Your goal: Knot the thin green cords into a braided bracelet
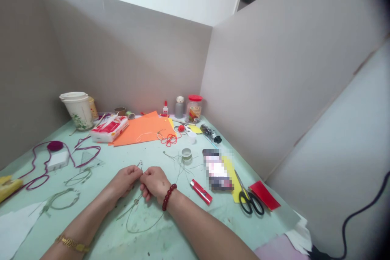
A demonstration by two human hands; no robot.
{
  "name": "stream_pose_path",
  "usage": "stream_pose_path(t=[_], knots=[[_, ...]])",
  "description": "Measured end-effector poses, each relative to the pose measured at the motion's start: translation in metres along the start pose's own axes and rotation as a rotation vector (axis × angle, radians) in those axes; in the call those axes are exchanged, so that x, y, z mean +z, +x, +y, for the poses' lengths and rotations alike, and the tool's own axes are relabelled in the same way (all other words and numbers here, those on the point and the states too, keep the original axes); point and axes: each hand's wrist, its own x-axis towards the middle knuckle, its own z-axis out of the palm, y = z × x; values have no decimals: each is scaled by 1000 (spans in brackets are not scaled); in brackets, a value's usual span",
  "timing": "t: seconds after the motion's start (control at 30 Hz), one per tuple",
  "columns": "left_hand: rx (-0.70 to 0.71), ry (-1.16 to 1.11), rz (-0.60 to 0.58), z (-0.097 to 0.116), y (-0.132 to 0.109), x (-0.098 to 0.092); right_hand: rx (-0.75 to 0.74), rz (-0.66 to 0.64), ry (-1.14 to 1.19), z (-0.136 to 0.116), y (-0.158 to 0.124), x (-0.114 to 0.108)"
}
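A thin green cord (136, 201) is in my hands, left of the red lighter (201, 191), and its slack lies on the table (183, 237) in a loose loop, nearer to me than the lighter. My left hand (129, 179) has thumb and forefinger pressed together on the cord, and my right hand (154, 183), the one closer to the lighter, pinches it too, the fingertips of both almost meeting. Exactly which bit of the strand sits between them I can't quite make out, it's so fine there. A dark red bead bracelet (169, 197) circles my right wrist, also left of the lighter. Just beyond the lighter stands a small roll (186, 154) with wispy threads around it. To the lighter's right lie a phone (215, 170), yellow paper (236, 193), black-handled scissors (255, 204) and a red card (264, 195). Well beyond the lighter, toward the left, I have a red cord (171, 140) and orange sheets (140, 128); straight beyond it is a red-lidded jar (194, 109), and far left of it a purple cord (98, 158)
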Motion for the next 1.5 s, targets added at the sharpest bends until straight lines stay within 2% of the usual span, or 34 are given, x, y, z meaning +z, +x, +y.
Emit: stream_pose_path(t=[0.2, 0.5, 1.17, 1.5], knots=[[-14, 1, -7, 5, -4, 1, 6, 0, 6, 2, 3, 0], [-23, 22, 1, -3, 4, -1, 7, -1, 21, 1, 1, 0], [-25, 14, 11, 3, -2, 1, 4, 11, -2, 6, 6, 1], [-7, 36, 10, -2, 2, 0, 1, 11, -6, 3, 3, 0]])
